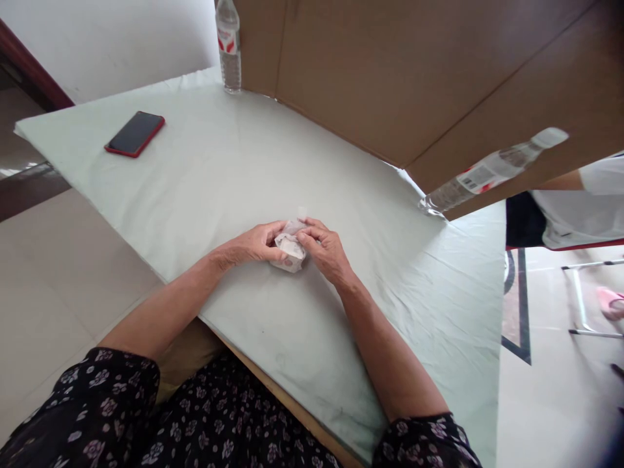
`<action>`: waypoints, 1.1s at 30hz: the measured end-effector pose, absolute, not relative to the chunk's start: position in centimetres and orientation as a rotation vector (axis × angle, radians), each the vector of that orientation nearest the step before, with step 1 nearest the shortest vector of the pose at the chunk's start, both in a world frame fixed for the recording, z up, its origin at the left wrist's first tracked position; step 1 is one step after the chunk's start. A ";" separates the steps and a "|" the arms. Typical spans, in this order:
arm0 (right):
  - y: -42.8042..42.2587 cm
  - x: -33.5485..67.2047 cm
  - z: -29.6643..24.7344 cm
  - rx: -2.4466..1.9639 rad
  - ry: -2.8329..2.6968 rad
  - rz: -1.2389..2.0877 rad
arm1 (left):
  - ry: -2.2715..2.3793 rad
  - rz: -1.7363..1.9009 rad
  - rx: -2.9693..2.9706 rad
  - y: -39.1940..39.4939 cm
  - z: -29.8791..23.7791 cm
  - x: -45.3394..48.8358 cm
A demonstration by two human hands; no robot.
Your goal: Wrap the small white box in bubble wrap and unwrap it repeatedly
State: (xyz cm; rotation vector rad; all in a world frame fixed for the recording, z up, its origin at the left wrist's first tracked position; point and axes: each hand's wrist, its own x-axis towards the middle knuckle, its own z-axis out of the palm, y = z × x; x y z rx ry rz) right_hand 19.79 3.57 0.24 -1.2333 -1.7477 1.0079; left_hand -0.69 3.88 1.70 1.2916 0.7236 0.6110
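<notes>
Between my hands, low over the cloth-covered table, is a small whitish block-like packet (291, 259) with thin, crumpled, translucent wrapping (294, 226) at its upper end. My left hand (260, 244) grips the packet from the left side, its thumb along the near face. On the other side, my right hand (324, 250) pinches the wrapping, thumb and fingers close together at the top edge. Whatever is inside the wrapping cannot be made out clearly.
A phone in a red case (135, 134) lies at the left. Brown cardboard panels (390, 78) stand along the far side, with an upright water bottle (229, 52) and another bottle (487, 170) against them. At right, a person's white sleeve (604, 175) shows behind the panel.
</notes>
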 end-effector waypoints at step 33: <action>0.8 20.7 -1.3 -1.328 -1.550 1.136 | 0.773 0.606 1.239 4.1 1.3 -1.3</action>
